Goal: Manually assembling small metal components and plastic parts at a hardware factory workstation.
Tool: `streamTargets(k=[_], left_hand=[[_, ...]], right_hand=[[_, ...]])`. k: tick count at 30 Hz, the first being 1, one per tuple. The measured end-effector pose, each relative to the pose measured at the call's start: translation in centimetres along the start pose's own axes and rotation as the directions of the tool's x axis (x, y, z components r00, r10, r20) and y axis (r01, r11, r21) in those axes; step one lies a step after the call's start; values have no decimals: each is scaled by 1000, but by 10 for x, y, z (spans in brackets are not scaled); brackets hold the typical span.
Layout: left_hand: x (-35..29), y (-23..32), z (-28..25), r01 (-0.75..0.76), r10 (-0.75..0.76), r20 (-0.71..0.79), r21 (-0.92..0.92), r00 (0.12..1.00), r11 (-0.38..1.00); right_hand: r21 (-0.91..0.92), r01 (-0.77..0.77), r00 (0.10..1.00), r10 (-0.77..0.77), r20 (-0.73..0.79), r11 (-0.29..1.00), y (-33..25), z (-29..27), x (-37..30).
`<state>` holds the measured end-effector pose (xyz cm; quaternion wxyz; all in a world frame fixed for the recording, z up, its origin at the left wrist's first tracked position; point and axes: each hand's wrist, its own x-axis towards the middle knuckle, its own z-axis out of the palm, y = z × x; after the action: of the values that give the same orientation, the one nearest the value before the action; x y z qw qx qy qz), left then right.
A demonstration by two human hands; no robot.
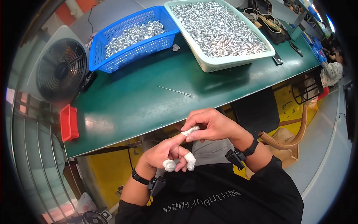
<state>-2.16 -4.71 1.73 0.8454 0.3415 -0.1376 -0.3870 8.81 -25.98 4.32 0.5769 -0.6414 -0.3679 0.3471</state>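
Observation:
My right hand (210, 125) is closed, its thumb and fingers pinching a white finger cot (191, 130) on the tip of my left index finger. My left hand (167, 152) is open over my lap, just off the table's front edge, with the index finger stretched toward the right hand. One more white finger cot (169, 165) covers the left thumb, and another white cot (190, 161) covers a further fingertip of that hand. Ahead of both hands, a thin metal pin with a looped end (181, 92) lies on the green table (138, 100).
At the back stand a blue basket (149, 47) and a pale green basket (227, 64), both holding many small silver metal parts. A fan (59, 69) and a red bin (69, 123) are on the left. A wooden-armed chair (285, 143) stands at right.

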Motion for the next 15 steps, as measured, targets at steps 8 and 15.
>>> streamTargets(k=[8, 15], left_hand=[[-1, -21, -8, -21, 10, 57, 201, 998, 979], [-21, -24, 3, -125, 120, 40, 135, 992, 983]], right_hand=[[-101, 260, 963, -250, 96, 960, -1, 13, 4], [71, 74, 995, -79, 57, 995, -7, 27, 7]])
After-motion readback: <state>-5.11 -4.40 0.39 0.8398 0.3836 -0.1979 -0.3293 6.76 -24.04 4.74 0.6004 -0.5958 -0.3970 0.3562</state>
